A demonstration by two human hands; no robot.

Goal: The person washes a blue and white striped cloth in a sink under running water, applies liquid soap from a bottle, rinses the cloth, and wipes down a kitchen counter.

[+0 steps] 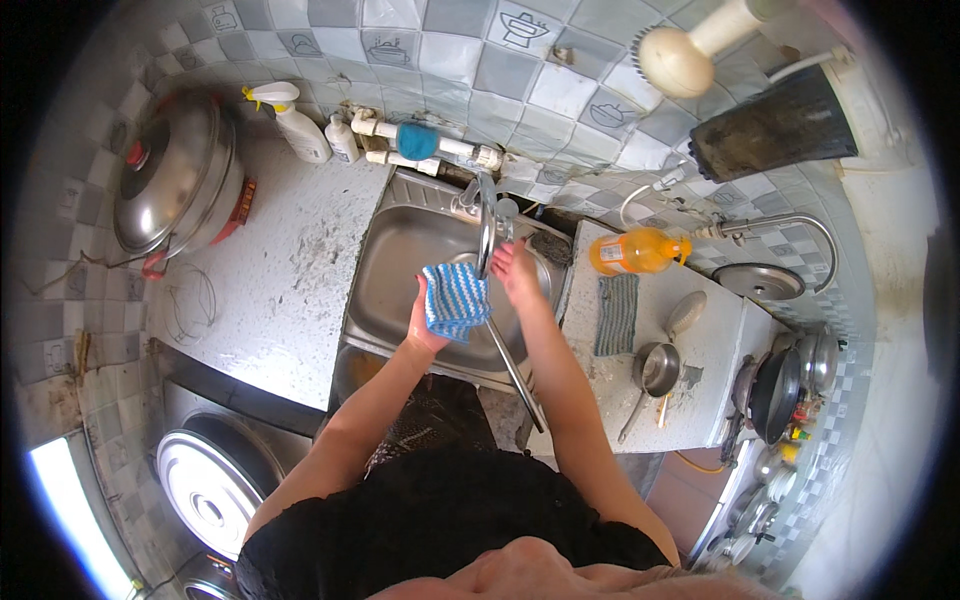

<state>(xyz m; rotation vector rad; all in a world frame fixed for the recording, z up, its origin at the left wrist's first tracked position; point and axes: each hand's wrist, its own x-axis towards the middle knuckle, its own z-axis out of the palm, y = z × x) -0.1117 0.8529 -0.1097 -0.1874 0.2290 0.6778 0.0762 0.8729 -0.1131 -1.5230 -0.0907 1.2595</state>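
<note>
My left hand (425, 324) holds a folded blue-and-white striped cloth (456, 300) over the stainless steel sink (390, 255). The cloth lies by the spout of the chrome faucet (487, 225). On the other side of the spout, my right hand (517, 271) is raised with its fingers apart and nothing in it. A metal tube or bar (516, 371) extends from beneath the cloth across the sink's front edge. A dark scrubbing pad (551, 246) rests at the sink's back right corner.
Right counter: an orange bottle (637, 251), a grey-green striped cloth (617, 315), a slotted spoon (685, 313) and a small saucepan (657, 369). Left counter: a large lidded steel pot (176, 180), a spray bottle (296, 127) and a white bottle (342, 139). A blue cloth (418, 141) hangs on the wall pipe.
</note>
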